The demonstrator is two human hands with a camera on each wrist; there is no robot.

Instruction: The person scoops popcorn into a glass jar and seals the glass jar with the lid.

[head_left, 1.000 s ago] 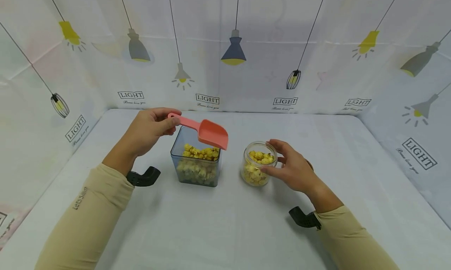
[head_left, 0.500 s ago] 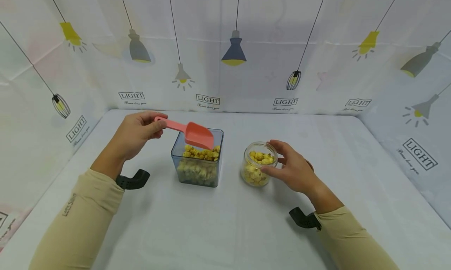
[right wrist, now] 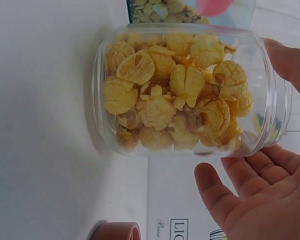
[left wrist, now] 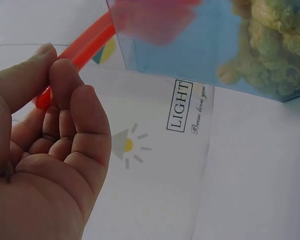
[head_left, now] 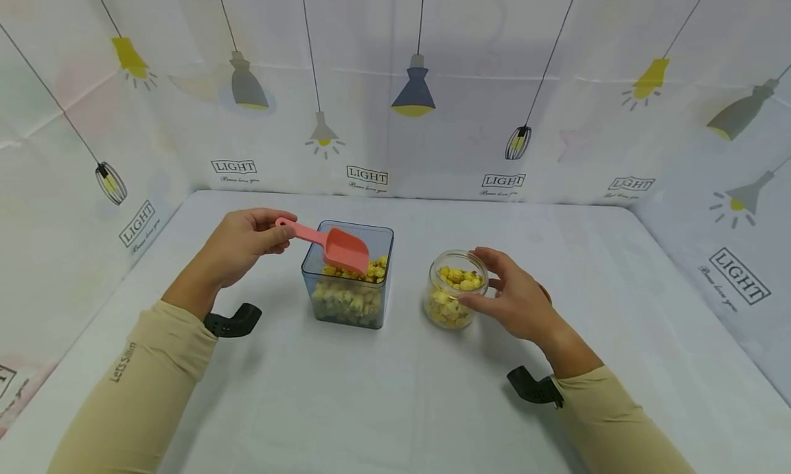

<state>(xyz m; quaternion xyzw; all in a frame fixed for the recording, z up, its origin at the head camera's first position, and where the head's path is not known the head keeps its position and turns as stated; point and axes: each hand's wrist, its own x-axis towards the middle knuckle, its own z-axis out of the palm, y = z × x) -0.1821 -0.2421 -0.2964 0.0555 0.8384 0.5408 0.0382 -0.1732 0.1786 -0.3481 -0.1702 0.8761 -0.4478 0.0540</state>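
Note:
My left hand pinches the handle end of a pink scoop between thumb and fingers. The scoop's blade dips inside the mouth of a clear bluish square box, low over its popcorn. Through the box wall, the left wrist view shows the blade as a pink blur. To the right stands an open glass jar, upright and largely filled with popcorn. My right hand holds the jar near its rim, thumb on the near side and fingers on the far side.
A reddish-brown round object shows at the lower edge of the right wrist view, beyond the jar. White cloth covers the table. A backdrop printed with lamps rises behind the table.
My left hand has drawn the scoop left from the box's right rim, then lowered its blade into the box. The right hand and jar have stayed put.

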